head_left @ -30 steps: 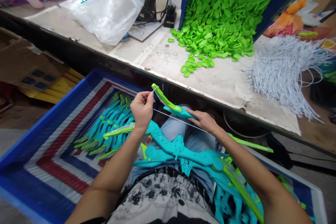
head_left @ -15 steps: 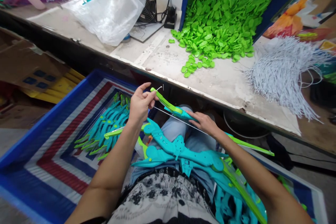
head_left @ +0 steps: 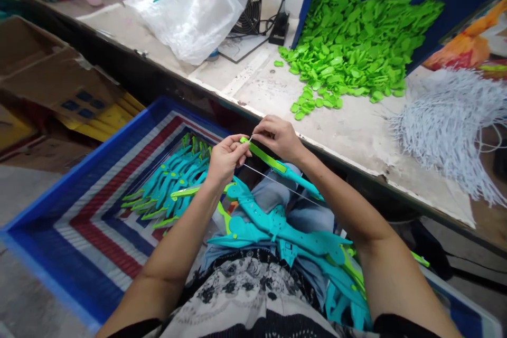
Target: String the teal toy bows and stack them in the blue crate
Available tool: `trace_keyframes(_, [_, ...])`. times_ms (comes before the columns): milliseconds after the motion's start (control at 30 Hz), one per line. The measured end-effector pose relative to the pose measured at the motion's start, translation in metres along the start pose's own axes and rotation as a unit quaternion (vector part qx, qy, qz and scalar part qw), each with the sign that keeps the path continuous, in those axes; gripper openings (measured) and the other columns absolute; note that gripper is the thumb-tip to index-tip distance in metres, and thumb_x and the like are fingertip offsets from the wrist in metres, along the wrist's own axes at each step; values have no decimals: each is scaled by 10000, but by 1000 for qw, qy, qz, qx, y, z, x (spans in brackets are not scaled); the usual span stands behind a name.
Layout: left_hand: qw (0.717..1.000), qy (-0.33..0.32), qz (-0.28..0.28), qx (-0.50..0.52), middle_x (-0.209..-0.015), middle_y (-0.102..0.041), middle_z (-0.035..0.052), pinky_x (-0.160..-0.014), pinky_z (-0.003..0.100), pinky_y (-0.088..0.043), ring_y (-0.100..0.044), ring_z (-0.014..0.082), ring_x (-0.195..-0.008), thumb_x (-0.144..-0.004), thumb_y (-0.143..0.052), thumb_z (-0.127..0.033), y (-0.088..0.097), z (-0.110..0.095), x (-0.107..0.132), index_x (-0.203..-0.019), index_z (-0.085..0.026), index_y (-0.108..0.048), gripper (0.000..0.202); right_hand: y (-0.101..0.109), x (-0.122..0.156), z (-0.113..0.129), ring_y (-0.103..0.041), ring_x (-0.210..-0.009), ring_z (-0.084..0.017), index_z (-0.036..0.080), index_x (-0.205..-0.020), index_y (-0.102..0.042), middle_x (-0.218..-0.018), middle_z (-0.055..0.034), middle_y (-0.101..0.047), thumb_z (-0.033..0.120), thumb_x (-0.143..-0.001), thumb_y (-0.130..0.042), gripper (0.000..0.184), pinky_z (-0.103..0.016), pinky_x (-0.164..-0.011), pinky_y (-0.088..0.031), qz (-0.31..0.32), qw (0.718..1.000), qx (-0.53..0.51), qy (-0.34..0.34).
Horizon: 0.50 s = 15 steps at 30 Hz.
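My left hand pinches the green tip of a teal-and-green toy bow held above my lap. My right hand is closed on the same tip from the other side, fingers meeting the left hand's. A thin white string runs from the tip down and to the right along the bow. More teal bow pieces lie across my lap.
A blue tray at my left holds a pile of finished bows. On the workbench ahead lie a heap of green plastic parts, a bundle of white strings, a clear plastic bag and a small fan.
My right hand moved up from the bow's middle grip to its green tip, joining the left hand there. The view shifted slightly to the left.
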<state>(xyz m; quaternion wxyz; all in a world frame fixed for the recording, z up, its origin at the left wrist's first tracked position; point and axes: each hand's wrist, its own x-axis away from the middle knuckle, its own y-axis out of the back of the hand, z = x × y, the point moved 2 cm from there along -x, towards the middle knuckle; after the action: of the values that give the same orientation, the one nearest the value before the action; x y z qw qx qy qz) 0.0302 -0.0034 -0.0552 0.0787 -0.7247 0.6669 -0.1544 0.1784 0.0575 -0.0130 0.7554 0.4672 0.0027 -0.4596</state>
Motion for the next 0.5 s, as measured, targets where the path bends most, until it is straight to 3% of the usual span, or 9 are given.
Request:
trace_keyframes(167, [999,23,12,-25,-596,-559,-44,-433,202,-400,-472,71,-439,-706,-719,-394,3,10,0,-918,-180,-579,332,-12,2,6,-506,-720,-146,176,-762,-586,-747,-28,-549,266,-870,-515,158,-282,-678,-415,22,1000,-1,16])
trace_keyframes(233, [996,-19,-11,-87,-667,-577,-20,-540,228,-464,-539,95,-553,-729,-696,-362,3,16,-1,-825,-180,-568,242,-14,0,-2,-497,-671,-133,178,-751,-578,-721,-19,-545,260,-854,-519,144,-271,-640,-403,3,1000,-16,-26])
trace_keyframes(300, [979,-107,-53,-163,-805,-625,26,-689,251,-486,-595,127,-738,-772,-651,-305,3,21,-1,-777,-174,-572,153,-9,-11,-22,-485,-625,-121,182,-730,-571,-684,-1,-540,258,-825,-541,126,-259,-611,-395,-37,996,-18,-82])
trace_keyframes(400, [951,-212,-79,-210,-915,-643,41,-830,271,-457,-589,135,-874,-836,-556,-235,0,26,1,-915,-185,-613,110,16,-39,-57,-464,-594,-117,184,-692,-541,-638,15,-512,256,-790,-565,124,-260,-600,-387,-167,975,8,-148])
trace_keyframes(500, [954,-225,-11,-199,-849,-643,37,-856,293,-439,-576,143,-850,-827,-533,-211,-4,24,-2,-863,-190,-662,136,40,-56,-60,-445,-575,-114,195,-708,-504,-649,-1,-488,260,-831,-537,143,-272,-584,-380,-354,923,17,-151])
